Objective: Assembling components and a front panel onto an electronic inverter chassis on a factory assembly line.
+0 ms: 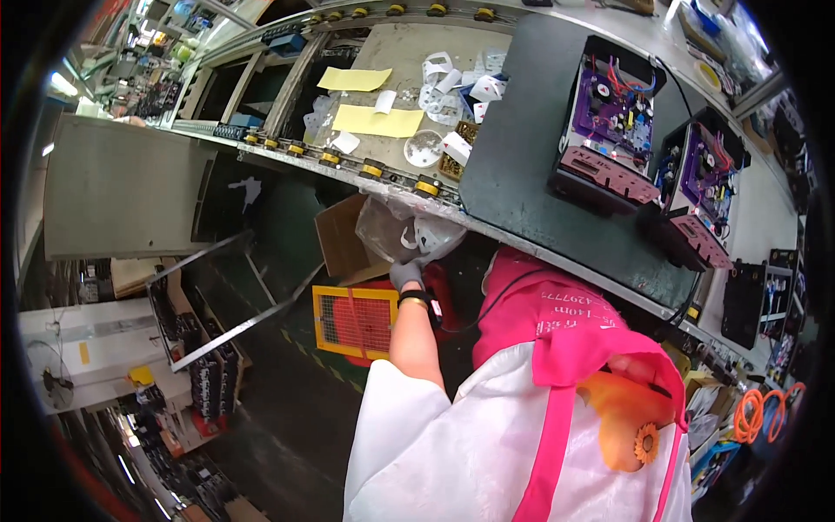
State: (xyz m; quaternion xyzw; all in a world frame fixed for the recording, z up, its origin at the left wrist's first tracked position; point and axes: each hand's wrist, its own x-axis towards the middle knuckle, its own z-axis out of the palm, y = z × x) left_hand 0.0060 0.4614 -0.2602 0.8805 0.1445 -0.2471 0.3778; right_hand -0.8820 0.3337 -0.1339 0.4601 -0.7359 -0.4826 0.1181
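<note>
My left hand (406, 275), in a grey glove with a black band and a wrist strap, is low under the bench's front edge. Its fingers look curled at the rim of a clear plastic bag (376, 228), and they are partly hidden. White scraps (426, 237) lie inside the bag. An opened cardboard box (337, 239) stands just left of the bag. Below my hand is a yellow-framed mesh panel (355, 322) with red behind it. My right hand is out of view.
Two black open-topped units (609, 130) with purple circuit boards and pink front panels stand on the dark board (522, 113) at right. Yellow sheets (378, 120), peeled white scraps and a round dish (424, 149) lie on the bench. A metal frame (235, 335) juts out at left.
</note>
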